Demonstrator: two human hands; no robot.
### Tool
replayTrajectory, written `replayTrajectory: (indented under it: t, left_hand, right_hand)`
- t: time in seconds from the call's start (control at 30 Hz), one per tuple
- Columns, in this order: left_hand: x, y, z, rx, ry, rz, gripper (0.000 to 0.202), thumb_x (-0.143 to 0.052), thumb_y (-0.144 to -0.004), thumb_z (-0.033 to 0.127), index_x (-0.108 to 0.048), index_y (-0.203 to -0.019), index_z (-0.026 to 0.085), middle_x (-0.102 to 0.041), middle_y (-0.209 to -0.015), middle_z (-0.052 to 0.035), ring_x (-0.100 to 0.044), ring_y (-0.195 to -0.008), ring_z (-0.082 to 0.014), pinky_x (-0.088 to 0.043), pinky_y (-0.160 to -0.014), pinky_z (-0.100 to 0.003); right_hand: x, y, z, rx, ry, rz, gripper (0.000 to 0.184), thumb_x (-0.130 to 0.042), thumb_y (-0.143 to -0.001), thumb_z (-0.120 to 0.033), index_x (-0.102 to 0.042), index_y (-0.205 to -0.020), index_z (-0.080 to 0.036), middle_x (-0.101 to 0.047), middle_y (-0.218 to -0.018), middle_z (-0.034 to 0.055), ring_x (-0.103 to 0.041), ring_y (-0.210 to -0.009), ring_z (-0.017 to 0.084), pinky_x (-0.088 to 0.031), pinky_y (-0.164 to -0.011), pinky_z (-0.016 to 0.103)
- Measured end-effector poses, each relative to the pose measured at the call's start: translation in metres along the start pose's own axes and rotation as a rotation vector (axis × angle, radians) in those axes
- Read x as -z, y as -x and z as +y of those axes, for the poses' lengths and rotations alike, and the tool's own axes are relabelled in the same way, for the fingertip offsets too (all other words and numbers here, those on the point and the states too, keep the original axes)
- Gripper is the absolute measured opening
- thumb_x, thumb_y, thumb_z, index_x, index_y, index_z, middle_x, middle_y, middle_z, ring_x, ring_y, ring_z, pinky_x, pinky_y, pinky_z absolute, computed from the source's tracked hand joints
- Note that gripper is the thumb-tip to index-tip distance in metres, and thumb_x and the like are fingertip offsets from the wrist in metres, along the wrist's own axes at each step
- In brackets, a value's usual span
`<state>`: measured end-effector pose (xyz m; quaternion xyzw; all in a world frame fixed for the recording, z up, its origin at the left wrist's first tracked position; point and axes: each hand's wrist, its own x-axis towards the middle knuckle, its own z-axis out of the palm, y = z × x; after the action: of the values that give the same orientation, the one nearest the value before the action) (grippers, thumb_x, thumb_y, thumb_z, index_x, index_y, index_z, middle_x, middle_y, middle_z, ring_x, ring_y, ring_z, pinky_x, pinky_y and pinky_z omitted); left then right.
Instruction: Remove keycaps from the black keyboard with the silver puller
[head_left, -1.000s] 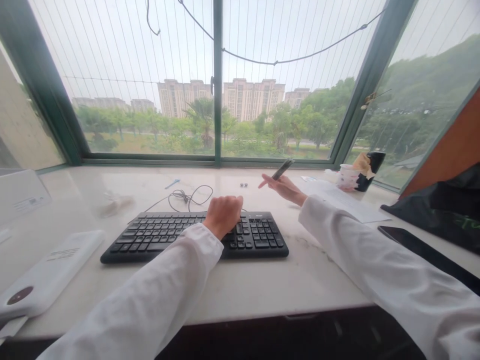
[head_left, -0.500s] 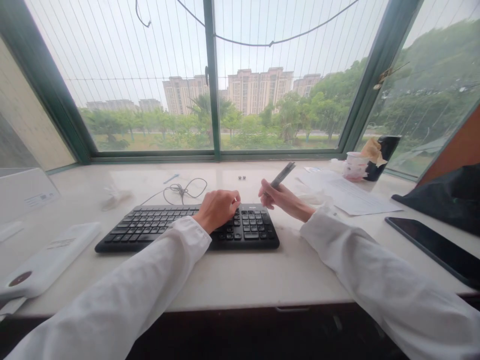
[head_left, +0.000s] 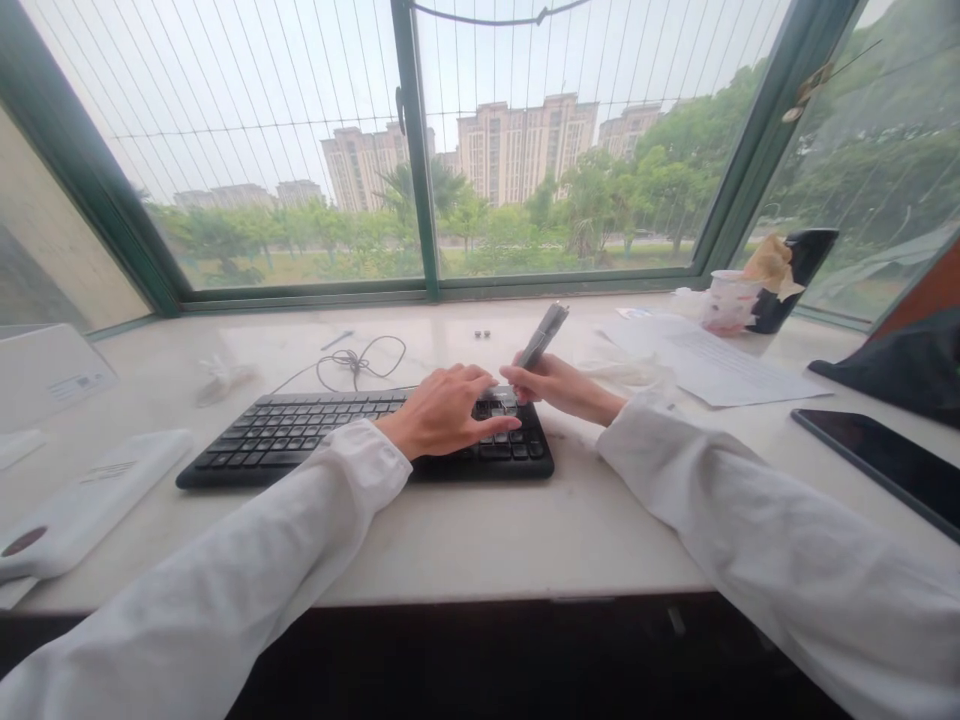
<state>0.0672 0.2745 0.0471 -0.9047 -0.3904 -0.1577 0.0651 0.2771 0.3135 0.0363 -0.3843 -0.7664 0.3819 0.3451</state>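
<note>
A black keyboard (head_left: 300, 440) lies on the white sill in front of me. My left hand (head_left: 442, 408) rests over its right part, fingers stretched out and thumb spread toward the number keys, holding nothing. In my right hand (head_left: 547, 382) is a grey pen-shaped tool (head_left: 545, 335), gripped with its upper end tilted up and to the right. The tool's lower end is hidden behind the fingers, at the upper right of the keyboard, so I cannot tell whether it touches the keys. Two small dark pieces (head_left: 482, 334), like keycaps, sit beyond the keyboard.
A coiled cable (head_left: 360, 362) and a thin blue stick (head_left: 337, 339) lie behind the keyboard. Clear plastic (head_left: 225, 380) and a white device (head_left: 97, 500) are on the left. Paper sheets (head_left: 720, 360), a cup (head_left: 729, 302) and a phone (head_left: 877, 460) are on the right.
My left hand has opened from curled fingers and spread over the number keys. My right hand has come left and down onto the keyboard, its tool now more upright. The view has tilted slightly.
</note>
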Motion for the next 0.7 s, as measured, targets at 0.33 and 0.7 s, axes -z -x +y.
replayTrajectory:
  t: [0.33,0.7]
  left_hand:
    - [-0.002,0.001,0.005,0.022,-0.042,-0.063,0.073,-0.037,-0.086,0.075,-0.057,-0.127,0.017,-0.065,-0.118,-0.0126,-0.06,-0.108,-0.0284,-0.044,-0.094,-0.04]
    - [0.0,0.001,0.005,0.022,-0.021,-0.073,0.064,-0.038,-0.089,0.07,-0.059,-0.124,0.019,-0.064,-0.115,-0.0108,-0.06,-0.105,-0.0271,-0.046,-0.089,-0.039]
  right_hand:
    - [-0.003,0.002,-0.007,-0.001,0.227,0.073,0.055,-0.053,-0.079,-0.071,-0.058,-0.075,-0.016,-0.055,-0.07,0.0014,-0.047,-0.068,0.015,-0.035,-0.061,0.028]
    - [0.008,0.003,-0.01,0.111,0.257,-0.028,0.055,-0.056,-0.079,-0.069,-0.067,-0.084,-0.015,-0.06,-0.072,0.0031,-0.05,-0.068,0.017,-0.036,-0.062,0.029]
